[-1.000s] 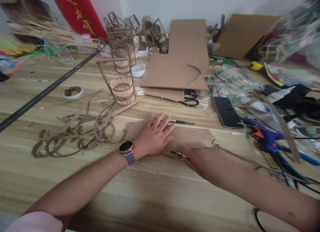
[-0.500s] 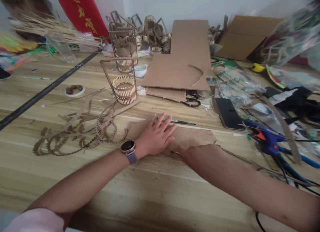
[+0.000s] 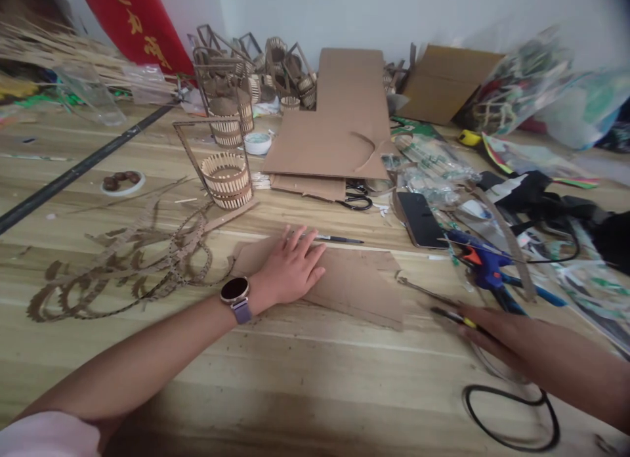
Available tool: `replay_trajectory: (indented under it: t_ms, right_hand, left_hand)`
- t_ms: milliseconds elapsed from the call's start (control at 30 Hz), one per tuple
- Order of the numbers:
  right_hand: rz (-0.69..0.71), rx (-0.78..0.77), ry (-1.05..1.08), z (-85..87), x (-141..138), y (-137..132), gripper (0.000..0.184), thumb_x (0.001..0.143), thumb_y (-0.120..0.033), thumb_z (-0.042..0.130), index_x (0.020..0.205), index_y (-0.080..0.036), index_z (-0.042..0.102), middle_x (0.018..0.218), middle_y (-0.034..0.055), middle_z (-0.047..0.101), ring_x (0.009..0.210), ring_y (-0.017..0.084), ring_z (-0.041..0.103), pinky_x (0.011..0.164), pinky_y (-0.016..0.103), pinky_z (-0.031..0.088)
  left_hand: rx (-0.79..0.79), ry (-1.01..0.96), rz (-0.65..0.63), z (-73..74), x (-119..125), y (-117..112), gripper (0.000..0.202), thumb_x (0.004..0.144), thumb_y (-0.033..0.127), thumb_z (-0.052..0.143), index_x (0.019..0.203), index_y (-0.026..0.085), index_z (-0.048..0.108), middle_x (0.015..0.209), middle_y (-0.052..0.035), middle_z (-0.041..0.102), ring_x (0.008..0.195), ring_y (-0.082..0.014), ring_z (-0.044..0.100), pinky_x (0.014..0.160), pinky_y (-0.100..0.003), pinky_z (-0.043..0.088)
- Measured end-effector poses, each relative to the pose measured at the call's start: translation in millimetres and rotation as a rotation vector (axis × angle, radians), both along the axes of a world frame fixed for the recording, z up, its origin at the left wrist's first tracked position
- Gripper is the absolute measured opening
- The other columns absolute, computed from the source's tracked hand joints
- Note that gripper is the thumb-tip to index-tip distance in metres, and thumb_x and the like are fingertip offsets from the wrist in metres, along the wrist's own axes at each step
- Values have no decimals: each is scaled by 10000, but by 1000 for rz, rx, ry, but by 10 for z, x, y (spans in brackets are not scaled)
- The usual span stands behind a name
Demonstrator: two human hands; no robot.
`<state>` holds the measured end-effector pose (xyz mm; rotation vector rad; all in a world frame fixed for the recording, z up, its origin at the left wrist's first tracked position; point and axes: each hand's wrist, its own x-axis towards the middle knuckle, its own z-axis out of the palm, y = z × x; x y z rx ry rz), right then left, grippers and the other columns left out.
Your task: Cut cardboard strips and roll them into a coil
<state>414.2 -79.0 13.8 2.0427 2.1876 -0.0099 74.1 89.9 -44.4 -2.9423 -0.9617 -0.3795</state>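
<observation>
The wooden bench (image 3: 295, 391) is the largest thing here and carries all the work. At the far side, a large cardboard sheet (image 3: 344, 109) lies over smaller pieces; probably it is put there so that the near area has room. To the far left hangs a red banner (image 3: 135, 27) with golden Chinese characters; one looks like 力, but the top one is cut off by the edge, and I cannot read the words for certain.

On the near middle of the bench lies a flat cardboard piece (image 3: 359, 280). To its left is a loose heap of cardboard strips (image 3: 189, 247), and beyond this heap stands an upright small basket (image 3: 226, 181) with a tall handle.

The left hand (image 3: 290, 266) is spread, palm down, on the left part of the piece, I think to stop it from sliding. The right hand (image 3: 502, 332) is to the right, apart from the piece, with its fingers closed around a slim black-and-yellow tool (image 3: 447, 316). Its dark end points left toward the cardboard, perhaps to keep it ready for use.

The phone (image 3: 422, 219) at the right has a dark screen. A thin pen (image 3: 339, 239) lies just beyond the left fingertips; any print on it is too small. The watch (image 3: 235, 289) shows no readable brand.
</observation>
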Motion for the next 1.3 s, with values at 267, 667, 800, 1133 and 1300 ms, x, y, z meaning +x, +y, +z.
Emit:
replay_trajectory:
  t_ms: [267,667,800,1133,1300]
  right_hand:
    - [-2,37,-104,-336,-268,275,391,970,-442,370,956,-179,660,893,156,724,822,330,706,697,415,513]
    - [89,509,618,187,-1324,431,371,975,-511,482,1190,-212,534,1004,79,723,851,217,700,681,324,538]
    - [96,773,562,424,-1713,592,139,994,-355,495,966,-232,553,775,15,659,663,171,641,568,277,479]
    - [551,717,-76,301,-1311,249,287,977,-100,389,1170,-142,598,784,85,625,694,235,562,616,357,424]
    - [676,606,-44,-140,-1549,79,302,941,-18,375,1032,-91,654,740,64,646,668,207,577,649,354,441]
  left_hand:
    - [32,-9,86,151,125,70,325,963,430,498,925,126,608,977,-147,645,1007,-319,552,921,-465,452]
    - [-255,-864,333,882,136,51,276,1060,327,285,796,250,317,707,30,485,666,-151,510,626,-280,398]
    - [-504,-994,304,968,188,-186,290,1064,396,234,870,240,382,789,2,528,739,-158,549,667,-291,464]
    - [34,-68,167,169,-1096,-404,180,955,157,473,967,133,651,1007,-132,693,970,-312,631,874,-553,511]
    - [321,-197,150,357,-1132,-653,176,970,154,484,970,124,657,1041,-128,706,1144,-323,574,1009,-545,446]
